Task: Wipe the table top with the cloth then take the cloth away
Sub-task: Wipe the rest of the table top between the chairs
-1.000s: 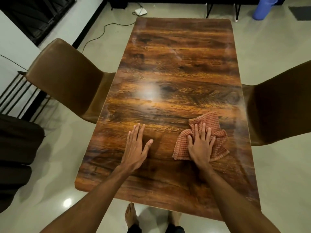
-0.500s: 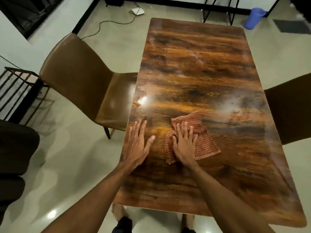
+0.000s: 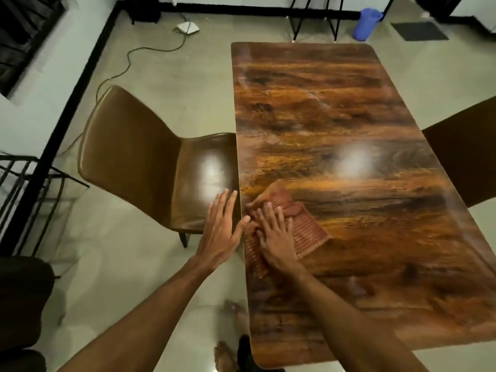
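Note:
A glossy dark wooden table top point(image 3: 335, 116) fills the right half of the head view. A red checked cloth point(image 3: 308, 232) lies crumpled at the table's left edge, one end hanging slightly over it. My right hand point(image 3: 273, 234) presses flat on the cloth with straight fingers. My left hand point(image 3: 220, 232) is flat and open just off the left edge, beside the cloth, its thumb near the table rim, above the chair seat and the floor.
A brown leather chair point(image 3: 139, 157) stands against the table's left side; a second chair point(image 3: 467, 146) is at the right side. A blue bin point(image 3: 367, 22) and a cable lie on the floor beyond. A dark seat point(image 3: 21, 299) is at the near left.
My right hand has slid the cloth leftwards across the table to its left edge. My left hand has moved off the table top to just beyond the edge.

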Demonstrator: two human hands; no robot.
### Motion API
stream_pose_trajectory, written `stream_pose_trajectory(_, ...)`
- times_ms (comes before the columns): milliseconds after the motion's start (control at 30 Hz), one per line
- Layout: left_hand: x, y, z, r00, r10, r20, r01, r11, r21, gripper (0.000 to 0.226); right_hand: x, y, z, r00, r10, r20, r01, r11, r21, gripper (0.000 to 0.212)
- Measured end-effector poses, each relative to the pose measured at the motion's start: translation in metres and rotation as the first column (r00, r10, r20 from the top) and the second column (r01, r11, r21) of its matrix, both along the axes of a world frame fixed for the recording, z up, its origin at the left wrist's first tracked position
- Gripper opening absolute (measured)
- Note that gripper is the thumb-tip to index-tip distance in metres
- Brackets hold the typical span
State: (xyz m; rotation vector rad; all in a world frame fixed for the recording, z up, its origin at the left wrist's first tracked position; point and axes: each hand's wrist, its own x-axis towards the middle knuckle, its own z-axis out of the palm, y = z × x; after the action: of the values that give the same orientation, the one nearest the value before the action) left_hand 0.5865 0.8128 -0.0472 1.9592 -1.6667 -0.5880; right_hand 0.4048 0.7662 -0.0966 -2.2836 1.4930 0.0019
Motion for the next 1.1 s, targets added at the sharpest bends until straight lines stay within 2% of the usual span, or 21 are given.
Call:
stream_pose_trajectory(33,0.004,-0.004,-0.002,1.0,-0.018,0.016,0.018,1.0,0.001,0.074,0.013,0.002,-0.005,0.996,0.086,-0.019,-0.087,0.996,-0.032,0.06)
stream_pose_trajectory(67,0.01,-0.014,-0.005,0.998,-0.042,0.038,0.042,0.999,0.003,0.073,0.024,-0.01,-0.007,0.994,0.106,-0.015,-0.107,0.993,-0.044,0.06)
stream_pose_trajectory(233,0.034,-0.066,-0.019,0.989,-0.12,0.081,0.118,0.992,0.034,0.07,0.057,-0.098,-0.01,0.998,-0.058,-0.006,0.058,0.997,-0.044,0.059)
stream_pose_trajectory(367,0.05,-0.112,-0.02,0.979,-0.178,0.099,0.173,0.983,0.056,0.075,0.074,-0.122,-0.019,0.996,0.092,0.012,-0.09,0.989,-0.117,0.063)
stream_pose_trajectory(400,0.054,-0.126,-0.02,0.976,-0.194,0.094,0.189,0.98,0.062,0.076,0.071,-0.134,-0.021,0.997,0.078,0.019,-0.075,0.99,-0.118,0.062)
stream_pose_trajectory(467,0.059,-0.151,-0.017,0.972,-0.222,0.072,0.217,0.974,0.069,0.075,0.065,-0.161,-0.02,0.997,-0.08,0.019,0.082,0.991,-0.109,0.061)
stream_pose_trajectory(567,0.065,-0.188,-0.013,0.963,-0.259,0.07,0.254,0.964,0.078,0.074,0.067,-0.184,-0.017,0.947,-0.323,-0.004,0.321,0.942,-0.101,0.061)
stream_pose_trajectory(633,0.071,-0.216,-0.011,0.957,-0.278,0.078,0.272,0.959,0.075,0.073,0.081,-0.184,-0.016,0.964,-0.267,0.014,0.267,0.959,-0.098,0.062)
stream_pose_trajectory(733,0.084,-0.253,-0.009,0.95,-0.297,0.097,0.292,0.955,0.059,0.074,0.097,-0.198,-0.019,1.0,0.016,0.016,-0.015,0.994,-0.105,0.063)
stream_pose_trajectory(767,0.089,-0.264,-0.01,0.95,-0.299,0.095,0.295,0.954,0.056,0.075,0.098,-0.215,-0.018,0.999,0.022,0.025,-0.019,0.993,-0.112,0.063)
stream_pose_trajectory(900,0.121,-0.327,-0.02,0.965,-0.259,0.05,0.257,0.965,0.047,0.076,0.119,-0.308,-0.015,0.941,-0.336,0.021,0.337,0.938,-0.077,0.061)
stream_pose_trajectory(933,0.13,-0.343,-0.023,0.969,-0.244,0.039,0.243,0.969,0.047,0.076,0.133,-0.323,-0.014,0.944,-0.329,0.025,0.33,0.941,-0.075,0.061)
stream_pose_trajectory(1033,0.158,-0.403,-0.03,0.972,-0.233,0.029,0.232,0.972,0.041,0.074,0.174,-0.37,-0.019,0.998,-0.038,0.051,0.044,0.993,-0.113,0.062)
stream_pose_trajectory(1067,0.168,-0.429,-0.033,0.975,-0.219,0.022,0.218,0.975,0.045,0.074,0.183,-0.398,-0.02,0.999,0.007,0.035,-0.003,0.992,-0.126,0.062)
stream_pose_trajectory(1100,0.176,-0.449,-0.034,0.98,-0.198,0.011,0.197,0.979,0.045,0.074,0.191,-0.428,-0.022,0.999,-0.019,0.028,0.022,0.992,-0.126,0.061)
